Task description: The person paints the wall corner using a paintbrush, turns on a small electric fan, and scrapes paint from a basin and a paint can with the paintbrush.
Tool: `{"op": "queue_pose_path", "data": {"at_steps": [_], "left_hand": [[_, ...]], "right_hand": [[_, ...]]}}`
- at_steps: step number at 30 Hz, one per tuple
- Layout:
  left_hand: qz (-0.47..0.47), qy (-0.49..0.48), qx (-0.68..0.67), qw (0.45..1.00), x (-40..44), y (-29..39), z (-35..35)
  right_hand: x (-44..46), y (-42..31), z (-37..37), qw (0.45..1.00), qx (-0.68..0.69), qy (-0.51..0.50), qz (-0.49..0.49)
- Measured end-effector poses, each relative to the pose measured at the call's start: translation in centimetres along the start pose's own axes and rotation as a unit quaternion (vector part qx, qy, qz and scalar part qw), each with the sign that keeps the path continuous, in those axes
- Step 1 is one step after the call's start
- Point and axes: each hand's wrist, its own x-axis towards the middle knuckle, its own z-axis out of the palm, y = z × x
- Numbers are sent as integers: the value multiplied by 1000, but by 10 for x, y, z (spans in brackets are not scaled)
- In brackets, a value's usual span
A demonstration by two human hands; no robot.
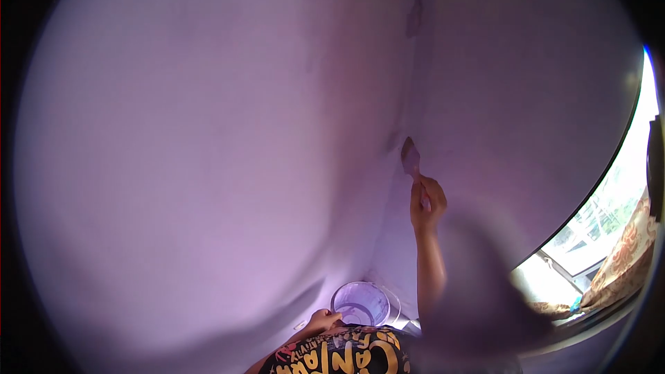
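My right hand (pixel 429 202) is closed around the handle of a paintbrush (pixel 411 157), raised in front of me. The brush points upward, its dark bristle tip at the corner where two purple walls meet; whether the bristles touch the wall I cannot tell. Low in the view, my left hand (pixel 323 320) is closed at the left rim of a bucket (pixel 375 299), close to my body. Purple paint coats the inside of the bucket. My shirt hides its lower part.
The left wall (pixel 180 166) and the right wall (pixel 526 111) are purple, with darker patches (pixel 414 17) along their corner. At the right are a bright window (pixel 589 242) and a patterned curtain (pixel 627 253). A blurred dark shape (pixel 485 298) covers the lower right.
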Motion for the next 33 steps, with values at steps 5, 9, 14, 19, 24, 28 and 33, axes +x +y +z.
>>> {"op": "queue_pose_path", "data": {"at_steps": [5, 9, 14, 19, 24, 28, 33], "left_hand": [[-27, -23, -46, 998, -15, 4, 15], [-30, -1, -85, 996, 14, -22, 26], [-17, 21, -63, 998, 19, -45, 34], [-45, 3, -68, 997, 22, -33, 39], [-46, 13, -40, 998, 16, -30, 37], [-73, -4, -112, 991, 1, -18, 40], [-83, -7, -228, 970, 10, -20, 40]], "right_hand": [[-15, 21, -2, 996, 9, -86, -7], [-38, 13, -17, 998, 43, -30, -23], [-69, 46, -19, 999, -17, -43, 9], [-78, 39, -18, 995, 44, -85, -23], [-79, 54, -24, 999, 16, -38, 14], [-60, 60, -18, 998, 12, -57, -20], [-60, 36, -24, 998, 49, -47, -19]]}}
